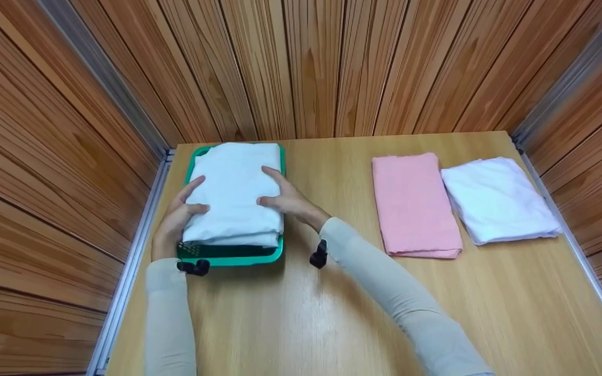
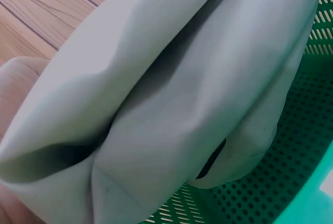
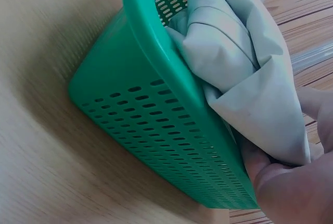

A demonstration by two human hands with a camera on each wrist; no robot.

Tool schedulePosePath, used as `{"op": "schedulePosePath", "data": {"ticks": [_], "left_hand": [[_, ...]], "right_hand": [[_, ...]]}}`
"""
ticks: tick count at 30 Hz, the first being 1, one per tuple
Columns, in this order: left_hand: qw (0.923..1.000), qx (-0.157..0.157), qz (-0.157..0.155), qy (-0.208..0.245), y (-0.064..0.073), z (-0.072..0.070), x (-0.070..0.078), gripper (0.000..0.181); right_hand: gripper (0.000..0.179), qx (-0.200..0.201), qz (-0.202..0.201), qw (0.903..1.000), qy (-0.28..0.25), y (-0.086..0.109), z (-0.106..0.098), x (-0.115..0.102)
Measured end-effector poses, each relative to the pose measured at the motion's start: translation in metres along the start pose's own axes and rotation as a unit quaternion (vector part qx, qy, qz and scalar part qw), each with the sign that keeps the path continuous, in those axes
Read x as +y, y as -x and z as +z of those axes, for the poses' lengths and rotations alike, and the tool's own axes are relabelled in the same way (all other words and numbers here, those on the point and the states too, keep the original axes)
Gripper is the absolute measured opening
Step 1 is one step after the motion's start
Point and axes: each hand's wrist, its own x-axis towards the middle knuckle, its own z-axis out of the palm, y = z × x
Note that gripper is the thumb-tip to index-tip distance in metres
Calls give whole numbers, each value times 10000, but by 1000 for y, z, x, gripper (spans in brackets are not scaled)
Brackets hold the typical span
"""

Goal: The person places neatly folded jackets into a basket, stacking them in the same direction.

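Observation:
A folded white cloth (image 1: 233, 193) sits at the mouth of a green plastic basket (image 1: 249, 260), overlapping its rim along the sides. My left hand (image 1: 173, 222) grips the cloth's left edge, thumb on top. On the opposite edge my right hand (image 1: 293, 199) holds it, the thumb and a finger over the top face. In the left wrist view the cloth's thick folded layers (image 2: 156, 114) hang into the perforated basket (image 2: 260, 166). The right wrist view has the fingers of my right hand (image 3: 296, 187) under the cloth's edge (image 3: 260, 109), close to the basket rim (image 3: 151, 41).
To the right on the wooden table (image 1: 311, 313) lies a folded pink cloth (image 1: 416, 206). Beside it is another folded white cloth (image 1: 499, 201), near the right metal rail. Wood-panelled walls (image 1: 311, 68) stand at the back and both sides.

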Motion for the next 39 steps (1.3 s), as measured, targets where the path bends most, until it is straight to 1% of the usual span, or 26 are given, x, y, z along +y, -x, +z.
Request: {"op": "schedulePosePath", "data": {"ticks": [4, 11, 15, 18, 21, 23, 25, 26, 29, 32, 34, 36, 39], "left_hand": [[9999, 61, -86, -21, 1, -2, 1, 83], [9996, 80, -273, -71, -3, -8, -4, 82], [9989, 56, -429, -172, -5, -10, -6, 81], [9985, 78, -468, -267, -6, -12, -6, 81], [9981, 104, -479, -368, -6, -12, -6, 81], [9979, 80, -419, -491, -5, -11, -6, 81], [9972, 34, -356, -662, -3, -8, -6, 80], [9966, -1, -341, -750, -1, -5, -2, 79], [9941, -9, -206, -1063, 0, 1, -2, 78], [9911, 20, -214, -1310, -2, 6, -2, 78], [9890, 61, -236, -1457, -4, 8, -4, 78], [9867, 96, -337, -1586, -4, 11, -3, 77], [9842, 109, -489, -1698, -4, 15, -4, 76]], "right_hand": [[81, -81, 6, 9999, 99, 0, 0, -1], [77, -146, 229, 9990, 356, 3, 2, -5], [75, -160, 256, 9985, 458, 2, 4, -6], [75, -206, 272, 9977, 583, 2, 5, -7], [74, -243, 337, 9964, 735, 3, 6, -7], [73, -254, 380, 9955, 836, 3, 7, -7], [71, -265, 405, 9943, 949, 3, 8, -7], [70, -274, 406, 9936, 1018, 3, 8, -7], [66, -296, 271, 9904, 1320, 2, 10, -8], [62, -320, 136, 9844, 1725, 4, 12, -11], [59, -315, 103, 9779, 2063, 7, 13, -15], [57, -297, 189, 9697, 2419, 12, 16, -20], [50, -173, 224, 9536, 2996, 19, 20, -25]]}}
